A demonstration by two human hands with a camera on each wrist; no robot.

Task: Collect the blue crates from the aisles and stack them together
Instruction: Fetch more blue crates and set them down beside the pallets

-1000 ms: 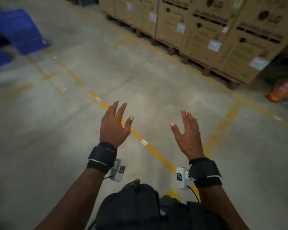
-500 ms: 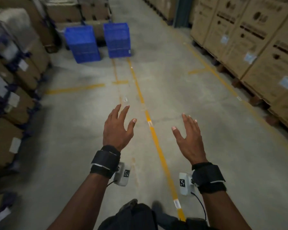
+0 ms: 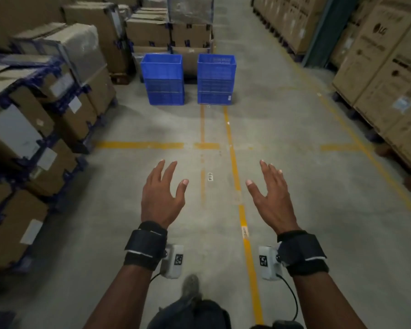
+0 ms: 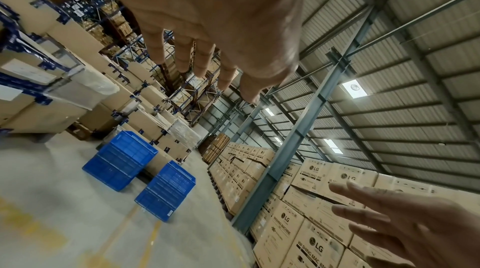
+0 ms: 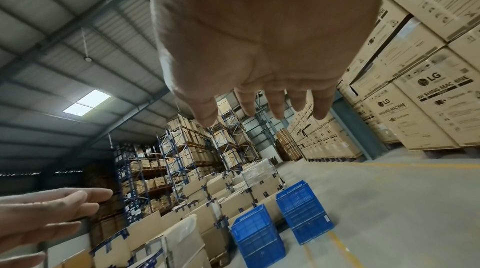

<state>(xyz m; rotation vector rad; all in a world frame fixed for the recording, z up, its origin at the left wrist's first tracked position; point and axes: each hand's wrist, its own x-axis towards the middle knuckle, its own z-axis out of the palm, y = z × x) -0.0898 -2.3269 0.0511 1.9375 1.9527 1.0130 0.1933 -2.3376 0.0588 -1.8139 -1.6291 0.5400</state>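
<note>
Two stacks of blue crates stand side by side on the concrete floor ahead: the left stack (image 3: pixel 163 79) and the right stack (image 3: pixel 216 79), a gap between them. The wrist views show them too, left stack (image 4: pixel 120 162) (image 5: pixel 255 237) and right stack (image 4: pixel 166 190) (image 5: pixel 303 212). My left hand (image 3: pixel 164 193) and right hand (image 3: pixel 269 191) are held out in front of me, fingers spread, holding nothing, well short of the crates. Each palm fills the top of its own wrist view, left hand (image 4: pixel 221 25), right hand (image 5: pixel 246 36).
Strapped cardboard boxes on pallets (image 3: pixel 33 119) line the left side, more boxes (image 3: pixel 169 32) stand behind the crates. Tall washing-machine cartons (image 3: pixel 384 74) line the right. Yellow floor lines (image 3: pixel 235 162) run down the aisle. My foot (image 3: pixel 191 288) shows below.
The view has swung left and the two crate stacks have come to the centre ahead and closer. Both hands stay raised and empty.
</note>
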